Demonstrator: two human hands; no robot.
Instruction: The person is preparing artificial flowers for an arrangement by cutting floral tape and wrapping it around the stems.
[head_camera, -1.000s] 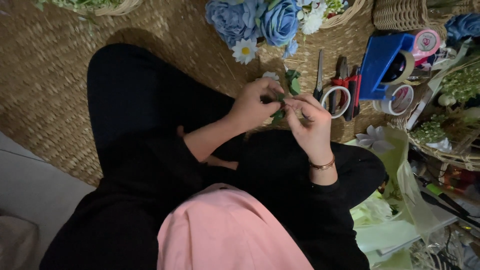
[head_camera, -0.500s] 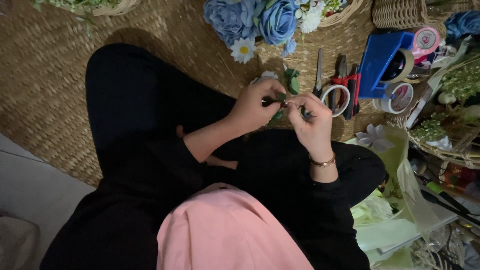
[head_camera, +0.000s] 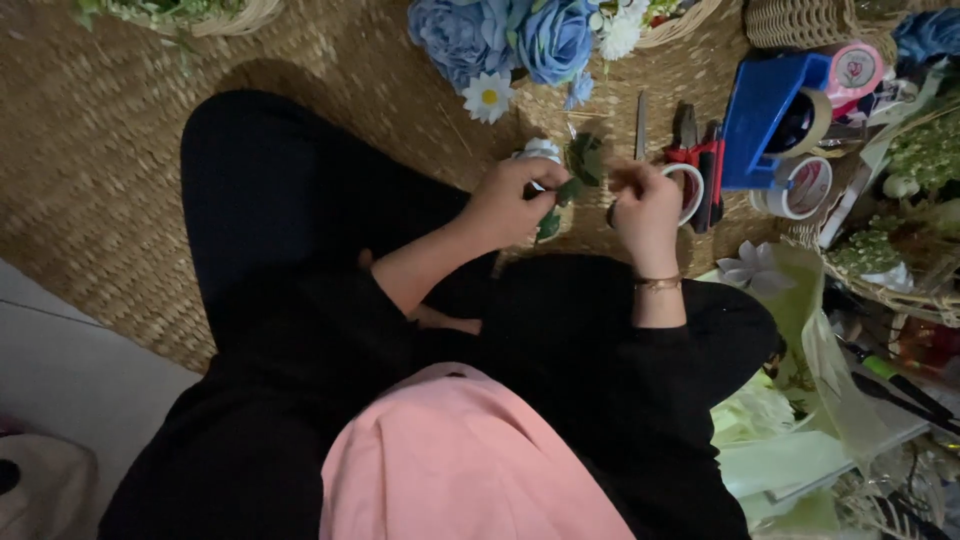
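Observation:
I sit cross-legged in black clothes on a woven straw mat (head_camera: 120, 180). My left hand (head_camera: 512, 200) pinches a small sprig of green artificial leaves (head_camera: 570, 180) above my knee. My right hand (head_camera: 645, 210), with a thin bracelet on the wrist, is closed a little to the right of the sprig, fingers curled as if on a thin stem or wire that I cannot make out. A small white item (head_camera: 540, 150) lies on the mat just behind the left hand.
Blue fabric roses (head_camera: 505, 35) and a white daisy (head_camera: 488, 97) lie ahead. A blue tape dispenser (head_camera: 765, 115), tape rolls (head_camera: 800, 185), red-handled scissors (head_camera: 700, 170) and a metal tool (head_camera: 641, 125) sit at right. Baskets of greenery (head_camera: 900, 250) and pale green wrapping (head_camera: 800, 440) crowd the right side.
My hands have drawn slightly apart; the right hand has shifted to the right, away from the leaf sprig that the left hand keeps holding.

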